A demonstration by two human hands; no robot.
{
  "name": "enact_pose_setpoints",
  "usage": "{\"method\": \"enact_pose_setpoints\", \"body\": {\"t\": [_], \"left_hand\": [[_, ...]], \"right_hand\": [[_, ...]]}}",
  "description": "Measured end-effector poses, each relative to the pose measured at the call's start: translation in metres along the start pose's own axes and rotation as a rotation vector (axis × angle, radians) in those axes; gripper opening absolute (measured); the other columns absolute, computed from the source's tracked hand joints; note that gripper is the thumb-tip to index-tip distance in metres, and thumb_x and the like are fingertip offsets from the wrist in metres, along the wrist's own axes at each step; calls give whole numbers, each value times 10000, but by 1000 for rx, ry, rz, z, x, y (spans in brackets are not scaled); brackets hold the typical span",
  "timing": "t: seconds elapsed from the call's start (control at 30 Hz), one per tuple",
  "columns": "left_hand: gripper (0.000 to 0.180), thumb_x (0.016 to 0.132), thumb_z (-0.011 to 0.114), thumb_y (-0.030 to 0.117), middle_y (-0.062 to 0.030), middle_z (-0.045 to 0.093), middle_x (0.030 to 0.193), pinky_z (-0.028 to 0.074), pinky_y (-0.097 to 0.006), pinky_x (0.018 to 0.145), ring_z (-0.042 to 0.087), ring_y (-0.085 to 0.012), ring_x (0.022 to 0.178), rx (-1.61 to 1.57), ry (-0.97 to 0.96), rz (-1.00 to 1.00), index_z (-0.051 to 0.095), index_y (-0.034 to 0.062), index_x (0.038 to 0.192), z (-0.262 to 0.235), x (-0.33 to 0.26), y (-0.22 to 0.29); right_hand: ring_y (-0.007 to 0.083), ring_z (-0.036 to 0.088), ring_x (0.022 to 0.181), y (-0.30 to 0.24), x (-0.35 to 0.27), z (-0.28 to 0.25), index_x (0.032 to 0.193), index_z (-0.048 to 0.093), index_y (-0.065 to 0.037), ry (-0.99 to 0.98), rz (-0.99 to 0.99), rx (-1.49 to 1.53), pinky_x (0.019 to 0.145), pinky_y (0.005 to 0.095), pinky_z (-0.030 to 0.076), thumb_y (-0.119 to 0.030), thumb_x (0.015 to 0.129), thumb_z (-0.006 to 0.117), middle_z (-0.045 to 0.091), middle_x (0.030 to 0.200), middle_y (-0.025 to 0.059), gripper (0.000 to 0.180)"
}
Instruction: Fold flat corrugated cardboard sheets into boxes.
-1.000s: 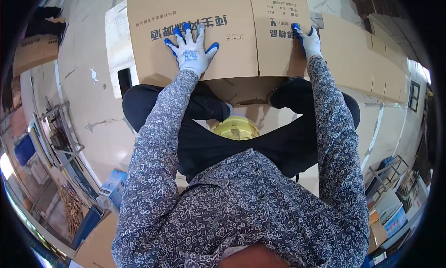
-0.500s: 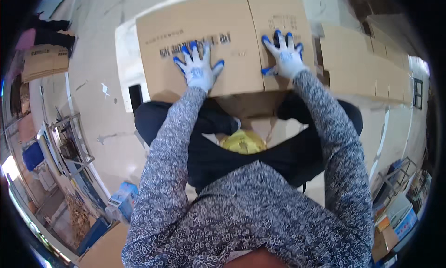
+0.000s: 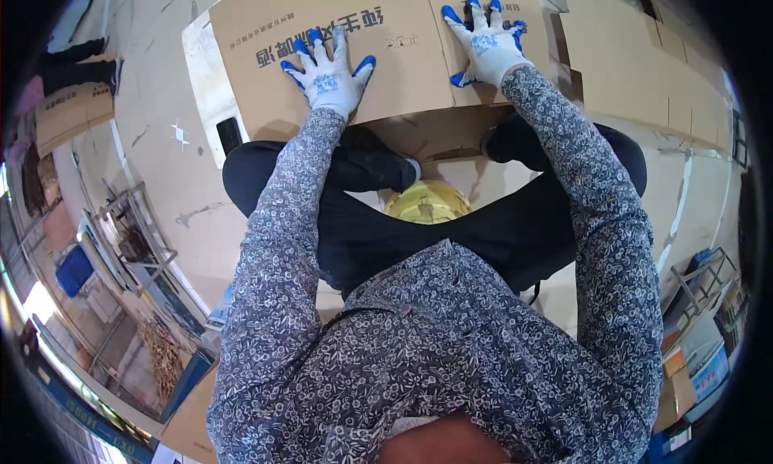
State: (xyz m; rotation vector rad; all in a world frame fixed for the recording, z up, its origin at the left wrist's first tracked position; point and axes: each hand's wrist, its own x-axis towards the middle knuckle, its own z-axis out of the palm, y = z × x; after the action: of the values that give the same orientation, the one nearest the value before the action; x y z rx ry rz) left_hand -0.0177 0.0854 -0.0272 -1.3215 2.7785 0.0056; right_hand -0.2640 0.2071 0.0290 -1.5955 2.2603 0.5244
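Note:
A large flattened brown cardboard box (image 3: 394, 82) with dark print lies in front of me, a fold line running across it toward the right. My left hand (image 3: 331, 83), in a white work glove with blue fingertips, rests palm down on its left panel, fingers spread. On the right panel, beyond the fold, my right hand (image 3: 489, 52) lies in a matching glove, fingers also spread. Neither hand grips anything. Both arms stretch forward over my bent knees. Below the cardboard's near edge, between my legs, sits a yellow round object (image 3: 428, 202), partly covered by my clothing.
More flat cardboard (image 3: 628, 70) lies to the right. A dark phone-like rectangle (image 3: 229, 134) is beside my left knee. At the far left a person's dark-clad leg (image 3: 76, 74) shows near a stack of cardboard (image 3: 74, 114). Metal frames (image 3: 137, 230) stand farther left.
The view has shifted, so the cardboard and both hands appear higher in the picture. Both hands remain spread on the same panels, with little visible movement over the cardboard.

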Motion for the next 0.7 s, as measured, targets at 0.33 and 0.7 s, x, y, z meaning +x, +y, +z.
{"method": "enact_pose_setpoints", "body": {"t": [0.33, 0.7], "left_hand": [[853, 876, 570, 584, -198, 251, 1581, 74, -680, 1133, 194, -461, 1448, -101, 43, 120, 277, 136, 1539, -29, 30, 41], [670, 946, 508, 447, -105, 334, 1566, 130, -674, 1132, 246, -399, 1452, -123, 7, 371, 329, 143, 1516, -29, 113, 106]], "right_hand": [[474, 145, 1467, 5, -9, -22, 1575, 100, -301, -84, 14, 7, 1028, 760, 256, -574, 598, 853, 82, 1630, 192, 1263], [471, 156, 1465, -3, -2, -18, 1573, 105, -326, -72, 15, 35, 1035, 756, 255, -591, 600, 846, 109, 1628, 183, 1251]]}}
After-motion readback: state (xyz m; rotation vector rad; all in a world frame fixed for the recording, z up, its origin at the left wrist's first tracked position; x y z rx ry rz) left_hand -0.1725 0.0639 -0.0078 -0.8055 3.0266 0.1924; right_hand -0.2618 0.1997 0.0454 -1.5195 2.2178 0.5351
